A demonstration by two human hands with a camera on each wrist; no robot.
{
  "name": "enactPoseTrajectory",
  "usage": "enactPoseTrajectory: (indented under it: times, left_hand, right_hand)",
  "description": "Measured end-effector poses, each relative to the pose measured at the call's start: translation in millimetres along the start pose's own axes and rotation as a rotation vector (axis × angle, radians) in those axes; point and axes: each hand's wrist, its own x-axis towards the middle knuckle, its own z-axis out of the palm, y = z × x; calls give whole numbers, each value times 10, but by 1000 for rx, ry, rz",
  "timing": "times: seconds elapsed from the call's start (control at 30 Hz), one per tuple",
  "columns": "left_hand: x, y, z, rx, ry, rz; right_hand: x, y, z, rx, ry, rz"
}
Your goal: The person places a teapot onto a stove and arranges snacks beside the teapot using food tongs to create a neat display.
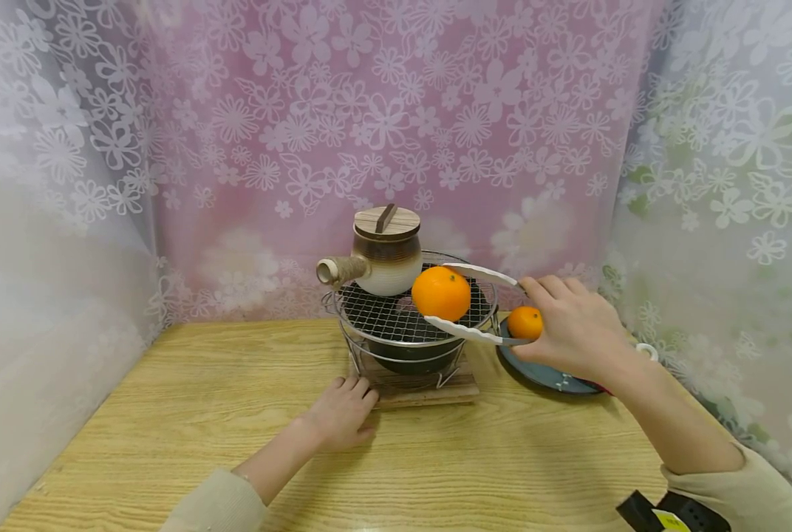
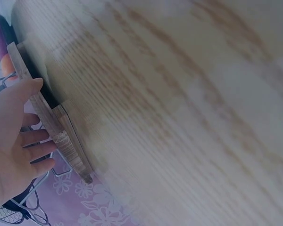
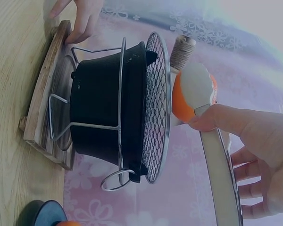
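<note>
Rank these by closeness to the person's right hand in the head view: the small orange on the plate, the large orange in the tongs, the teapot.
From the right hand:
1. Small orange, on the blue plate, right beside the fingers.
2. Large orange, between the tongs, over the grill mesh.
3. Teapot, on the mesh's far left.

Table [image 1: 170,414]: pale wood, visible grain, matt. Base board [image 1: 429,395]: rough slatted wood. Grill mesh [image 1: 396,314]: shiny metal wire on a wire stand. Bowl [image 3: 108,99] beneath: black, matt. Pot [image 1: 386,255]: glazed ceramic, wooden lid, cord-wrapped handle. Tongs [image 1: 476,332]: white, smooth, metal-edged. 2 oranges [image 1: 441,293]: glossy, dimpled peel. Backdrop [image 1: 396,111]: sheer floral cloth.
</note>
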Motion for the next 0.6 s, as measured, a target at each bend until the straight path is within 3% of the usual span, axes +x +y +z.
enactPoseTrajectory:
  times: [0.6]
  left_hand:
    - [1, -7, 23, 21, 33, 11]
  right_hand:
    - [54, -80, 34, -6, -6, -26]
